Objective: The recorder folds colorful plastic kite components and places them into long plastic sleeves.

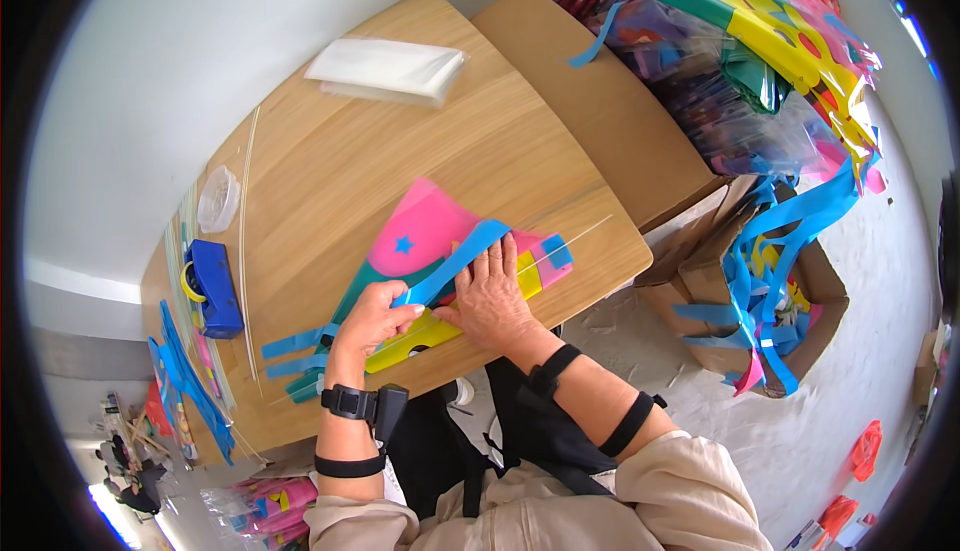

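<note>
A folded kite (421, 230) of thin pink, yellow and teal sheet lies near the table's front edge, with a blue star on its pink part. Across it runs a blue strip (452, 268). My left hand (372, 316) pinches the strip's near end between thumb and fingers. Flat on the kite, its fingers stretched out, my right hand (490, 296) presses down beside the strip's far end. A thin pale rod (577, 238) sticks out past the kite's right end. More blue strips (298, 343) show at its left end, partly hidden behind my left hand.
The wooden table (500, 131) bears a stack of clear plastic sleeves (385, 69), a clear plastic tub (218, 199), a blue tape dispenser (213, 291) and long thin rods (247, 251). Cardboard boxes (590, 101) stand at right; one open box (830, 331) holds blue strips.
</note>
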A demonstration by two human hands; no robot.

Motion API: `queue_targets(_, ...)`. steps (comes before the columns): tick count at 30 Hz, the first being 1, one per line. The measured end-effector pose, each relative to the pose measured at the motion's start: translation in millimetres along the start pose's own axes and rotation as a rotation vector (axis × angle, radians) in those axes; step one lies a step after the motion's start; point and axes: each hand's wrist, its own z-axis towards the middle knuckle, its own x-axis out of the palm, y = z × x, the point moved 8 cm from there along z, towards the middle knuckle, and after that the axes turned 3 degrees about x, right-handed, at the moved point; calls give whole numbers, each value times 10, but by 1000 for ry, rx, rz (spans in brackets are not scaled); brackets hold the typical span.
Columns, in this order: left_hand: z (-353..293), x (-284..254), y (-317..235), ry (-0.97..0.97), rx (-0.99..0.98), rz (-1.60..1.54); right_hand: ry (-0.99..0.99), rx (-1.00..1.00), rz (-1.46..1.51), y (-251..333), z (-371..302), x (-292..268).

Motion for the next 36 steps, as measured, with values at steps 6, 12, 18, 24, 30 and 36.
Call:
queue_targets(6, -180, -317, 352, -177, -79, -170, -36, 1, 68, -12, 15, -43)
queue_targets(12, -117, -322, 326, -189, -47, -67, -63, 116, 481, -261, -44, -84)
queue_targets(18, -150, -375, 307, -199, -25, 4, -206, 90, 206, -107, -11, -272)
queue_targets(24, -300, -523, 521, -92, -39, -304, -46, 127, -120, -97, 68, 60)
queue_targets(30, -747, -1007, 902, -226, -22, -407, -36, 132, -168, -60, 67, 79)
queue_targets(36, -969, -1276, 1235, -464, -29, -58, -55, 109, -203, -26, 65, 81)
